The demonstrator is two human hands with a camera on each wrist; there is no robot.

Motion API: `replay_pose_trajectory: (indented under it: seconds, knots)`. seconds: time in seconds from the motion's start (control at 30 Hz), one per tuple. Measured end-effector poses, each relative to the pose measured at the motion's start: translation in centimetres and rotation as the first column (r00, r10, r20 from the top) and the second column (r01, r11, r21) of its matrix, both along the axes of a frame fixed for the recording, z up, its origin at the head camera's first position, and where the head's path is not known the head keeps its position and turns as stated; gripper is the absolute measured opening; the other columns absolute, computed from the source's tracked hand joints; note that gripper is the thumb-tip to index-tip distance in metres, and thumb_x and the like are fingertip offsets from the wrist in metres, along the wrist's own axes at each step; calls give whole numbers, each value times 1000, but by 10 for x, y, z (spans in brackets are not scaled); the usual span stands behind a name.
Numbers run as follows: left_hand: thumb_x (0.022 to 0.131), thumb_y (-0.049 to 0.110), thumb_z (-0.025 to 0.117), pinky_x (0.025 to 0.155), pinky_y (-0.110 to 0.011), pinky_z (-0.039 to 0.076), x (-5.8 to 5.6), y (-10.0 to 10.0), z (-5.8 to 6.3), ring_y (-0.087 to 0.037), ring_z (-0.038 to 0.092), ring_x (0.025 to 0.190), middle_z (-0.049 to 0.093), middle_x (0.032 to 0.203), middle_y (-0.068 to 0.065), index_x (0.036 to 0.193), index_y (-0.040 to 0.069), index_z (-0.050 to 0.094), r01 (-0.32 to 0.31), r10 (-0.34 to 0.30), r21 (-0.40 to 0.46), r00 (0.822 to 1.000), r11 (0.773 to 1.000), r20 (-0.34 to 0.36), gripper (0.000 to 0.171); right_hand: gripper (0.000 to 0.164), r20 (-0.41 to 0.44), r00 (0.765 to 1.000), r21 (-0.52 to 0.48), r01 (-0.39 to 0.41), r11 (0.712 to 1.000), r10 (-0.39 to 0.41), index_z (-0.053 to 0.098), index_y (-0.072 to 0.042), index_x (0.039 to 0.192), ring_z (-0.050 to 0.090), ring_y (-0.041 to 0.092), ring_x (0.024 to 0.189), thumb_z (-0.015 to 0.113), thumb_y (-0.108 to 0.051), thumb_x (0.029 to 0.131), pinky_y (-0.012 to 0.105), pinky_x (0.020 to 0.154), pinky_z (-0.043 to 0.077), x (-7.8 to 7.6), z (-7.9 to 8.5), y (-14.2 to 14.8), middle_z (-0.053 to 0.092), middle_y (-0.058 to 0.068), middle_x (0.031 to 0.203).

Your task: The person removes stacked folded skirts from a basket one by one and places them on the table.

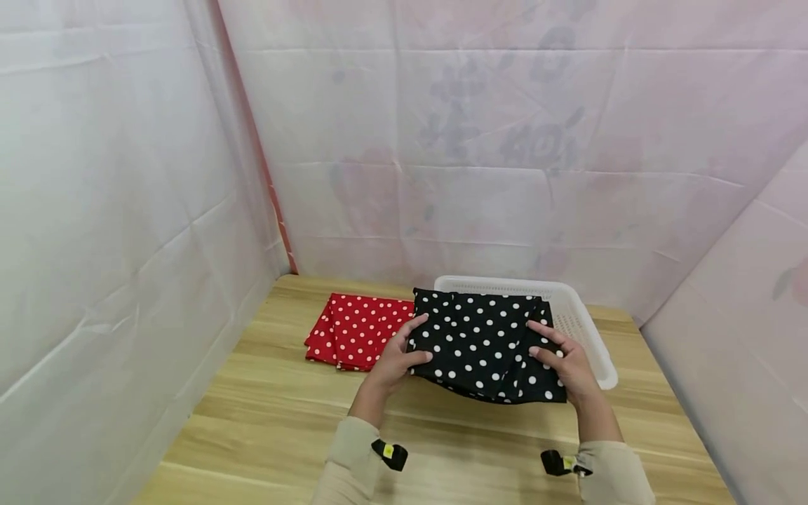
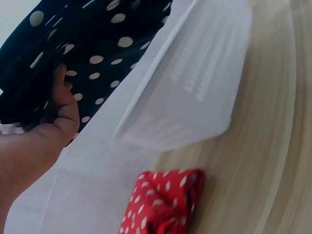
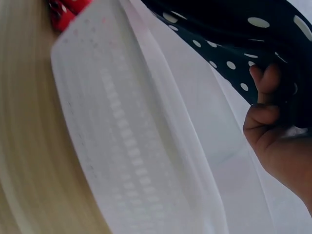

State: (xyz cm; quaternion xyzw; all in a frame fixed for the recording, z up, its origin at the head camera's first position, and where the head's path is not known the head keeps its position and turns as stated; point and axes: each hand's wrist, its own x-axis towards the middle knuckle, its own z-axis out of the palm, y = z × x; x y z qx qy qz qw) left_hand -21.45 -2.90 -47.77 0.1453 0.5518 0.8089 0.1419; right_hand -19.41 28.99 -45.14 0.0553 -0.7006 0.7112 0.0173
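A folded black cloth with white polka dots [image 1: 476, 344] is held up off the table between both hands, in front of the white basket [image 1: 593, 337]. My left hand [image 1: 394, 358] grips its left edge, thumb on the near face and other fingers partly behind. At the right edge my right hand [image 1: 571, 365] pinches the cloth in the same way. Both wrist views show curled fingers under the black fabric, with the basket's side below. Left of the black cloth, a folded red cloth with white dots [image 1: 366, 333] lies on the table, its right end hidden.
The wooden table [image 1: 284, 421] runs from the back curtain [image 1: 505, 175] toward me. White sheeting hangs at the left [image 1: 126, 245] and at the right [image 1: 745, 337]. A black strap with a yellow tag [image 1: 391, 454] sits at the left wrist.
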Motion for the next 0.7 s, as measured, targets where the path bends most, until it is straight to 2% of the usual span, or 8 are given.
replay_pose_trajectory:
  seconds: [0.2,0.4,0.57,0.7]
  knots:
    - [81,-6,60,82,-35,50,13,-21,0,-25,53,107,42,132,-18,140,11,39,-20,20,-40,1000,999,5,65,46,-28,999,-21,-19,1000,19,58,-9,127,59,7,88,62,6,84,23,68,52,12,-4,-21,56,-5,115]
    - [82,-5,63,79,-36,51,22,-38,-9,-24,53,104,36,136,-14,134,7,44,-103,105,-65,994,993,26,57,47,-25,998,-81,-65,995,63,57,-4,127,59,10,88,62,8,82,26,65,53,22,-11,-44,56,-1,113]
    - [79,-5,66,79,-39,51,33,-55,-14,-28,53,105,37,133,-19,135,12,44,-119,123,-103,992,988,30,62,53,-20,997,-153,-83,985,81,51,-6,132,59,14,90,60,10,82,30,66,54,26,-20,-60,52,2,116]
    - [77,-3,69,81,-41,50,44,-71,-15,-30,53,108,36,135,-18,139,19,42,-108,115,-137,993,985,42,70,60,-3,990,-166,-137,977,138,41,-2,137,59,18,92,59,11,81,33,67,54,31,-28,-74,50,9,120]
